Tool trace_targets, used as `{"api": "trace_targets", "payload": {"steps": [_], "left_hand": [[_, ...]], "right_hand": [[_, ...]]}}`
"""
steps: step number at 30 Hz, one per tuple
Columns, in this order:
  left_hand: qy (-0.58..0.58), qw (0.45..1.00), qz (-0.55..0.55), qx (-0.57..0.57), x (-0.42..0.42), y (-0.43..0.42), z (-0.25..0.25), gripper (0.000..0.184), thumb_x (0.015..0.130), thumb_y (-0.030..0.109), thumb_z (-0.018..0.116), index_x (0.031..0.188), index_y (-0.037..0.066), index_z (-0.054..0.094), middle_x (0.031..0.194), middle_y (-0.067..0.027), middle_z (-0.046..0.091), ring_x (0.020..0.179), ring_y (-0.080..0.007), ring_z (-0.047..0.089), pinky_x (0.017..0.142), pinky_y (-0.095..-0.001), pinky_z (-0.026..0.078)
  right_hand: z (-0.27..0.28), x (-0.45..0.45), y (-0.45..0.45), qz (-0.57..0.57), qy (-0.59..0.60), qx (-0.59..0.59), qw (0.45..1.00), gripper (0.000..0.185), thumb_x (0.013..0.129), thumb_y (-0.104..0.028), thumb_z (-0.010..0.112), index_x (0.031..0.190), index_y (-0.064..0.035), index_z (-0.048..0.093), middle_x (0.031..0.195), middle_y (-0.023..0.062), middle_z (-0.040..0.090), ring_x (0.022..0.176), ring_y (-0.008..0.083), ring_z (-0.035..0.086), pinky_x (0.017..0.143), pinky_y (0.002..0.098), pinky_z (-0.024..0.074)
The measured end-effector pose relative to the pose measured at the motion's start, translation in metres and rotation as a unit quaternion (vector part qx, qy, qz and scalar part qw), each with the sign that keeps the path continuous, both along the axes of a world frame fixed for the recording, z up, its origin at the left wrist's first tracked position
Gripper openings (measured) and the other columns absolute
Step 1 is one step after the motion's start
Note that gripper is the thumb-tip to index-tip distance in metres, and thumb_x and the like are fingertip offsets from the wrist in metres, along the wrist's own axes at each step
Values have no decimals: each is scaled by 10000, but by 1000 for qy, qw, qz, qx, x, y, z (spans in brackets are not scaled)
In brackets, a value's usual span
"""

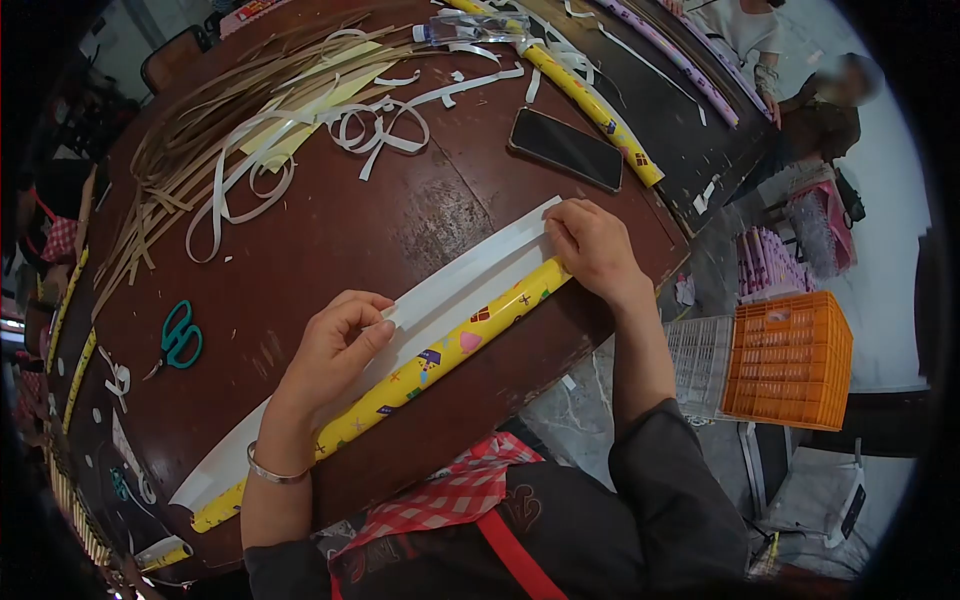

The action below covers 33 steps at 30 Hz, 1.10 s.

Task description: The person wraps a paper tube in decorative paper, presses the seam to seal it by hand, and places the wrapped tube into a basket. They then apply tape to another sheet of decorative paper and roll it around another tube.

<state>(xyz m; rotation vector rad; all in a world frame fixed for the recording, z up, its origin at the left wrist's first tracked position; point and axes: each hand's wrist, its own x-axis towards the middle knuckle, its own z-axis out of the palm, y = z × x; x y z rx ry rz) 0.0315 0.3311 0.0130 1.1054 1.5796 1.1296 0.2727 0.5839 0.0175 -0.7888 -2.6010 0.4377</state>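
Observation:
A partly rolled sheet of yellow patterned wrapping paper (470, 340) lies slantwise along the near side of the table, its white inner side folded up as a long flap. My left hand (340, 350) has thumb and fingers pinched on the flap's edge near the middle of the roll. At the far right end, my right hand (597, 250) is closed on the same flap, fingers curled over its edge. The roll's left end reaches out past my left wrist. Teal-handled scissors (180, 335) lie to the left of my left hand. Beyond my right hand rests a black smartphone (566, 148).
Brown paper strips (165, 165) and curled white strips (225, 190) cover the far left of the table. Another yellow roll (590, 105) and a plastic bottle (470, 30) lie at the back. An orange crate (790, 360) stands on the right. Other people are at the far right.

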Motion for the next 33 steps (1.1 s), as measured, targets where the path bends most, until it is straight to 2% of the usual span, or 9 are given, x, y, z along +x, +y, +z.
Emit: {"api": "trace_targets", "payload": {"steps": [3, 5, 10, 16, 23, 25, 29, 32, 33], "left_hand": [[1, 1000, 7, 8, 1, 0, 0, 143, 917, 137, 650, 887, -1, 627, 1121, -77, 607, 890, -89, 548, 777, -245, 460], [14, 1000, 16, 12, 5, 1, 6, 134, 906, 124, 649, 886, -7, 623, 1114, -83, 606, 888, -95, 554, 772, -249, 466], [35, 997, 65, 17, 17, 2, 8, 127, 879, 94, 652, 884, -25, 609, 1094, -108, 603, 873, -126, 579, 754, -266, 486], [136, 987, 84, 16, 20, 5, 7, 183, 833, 116, 714, 880, -26, 608, 1108, -146, 606, 776, -170, 611, 670, -291, 512], [121, 989, 86, -20, 20, 7, 14, 175, 801, 103, 720, 855, -15, 602, 1128, -165, 607, 769, -182, 626, 630, -288, 504], [83, 991, 93, -47, 20, 6, 14, 167, 783, 90, 726, 843, -5, 603, 1124, -171, 608, 747, -188, 629, 592, -292, 497], [112, 991, 77, -12, 18, 4, 7, 165, 768, 76, 734, 831, 3, 600, 1119, -178, 607, 733, -190, 631, 568, -294, 490], [78, 992, 91, -48, 16, 4, 8, 158, 763, 67, 734, 820, 10, 598, 1103, -180, 606, 757, -196, 635, 578, -298, 493], [74, 991, 86, -65, 16, 6, 11, 169, 783, 97, 719, 813, 5, 580, 1117, -158, 579, 799, -164, 599, 592, -268, 477]], "right_hand": [[1, 0, 9, -8, -20, 3, 1000, 115, 893, -133, 613, 940, -35, 653, 917, 123, 655, 853, 306, 649, 763, 388, 526], [0, -3, 13, 7, -4, 40, 999, 106, 862, -133, 605, 868, -40, 657, 902, 112, 670, 894, 312, 640, 782, 412, 527], [2, -6, 21, 6, -21, 34, 999, 85, 860, -109, 625, 887, -32, 650, 889, 109, 656, 897, 294, 633, 785, 382, 522], [8, -5, 30, 26, -42, 47, 998, 59, 828, -95, 627, 823, -36, 636, 831, 101, 644, 852, 299, 625, 750, 397, 519], [9, -6, 38, 54, -53, 48, 996, 44, 803, -64, 643, 815, -33, 614, 824, 99, 631, 826, 300, 614, 722, 390, 509], [8, -6, 40, 56, -49, 52, 996, 54, 787, -70, 650, 806, -35, 614, 810, 100, 627, 808, 301, 609, 719, 395, 510], [10, -5, 40, 51, -44, 50, 996, 73, 767, -77, 663, 800, -35, 614, 817, 99, 632, 797, 296, 607, 723, 392, 511], [11, -6, 42, 53, -58, 61, 995, 76, 765, -78, 668, 806, -36, 620, 829, 93, 639, 803, 290, 608, 732, 384, 511], [11, -6, 42, 52, -61, 60, 995, 76, 765, -78, 668, 806, -36, 620, 829, 93, 639, 803, 290, 608, 732, 384, 511]]}}
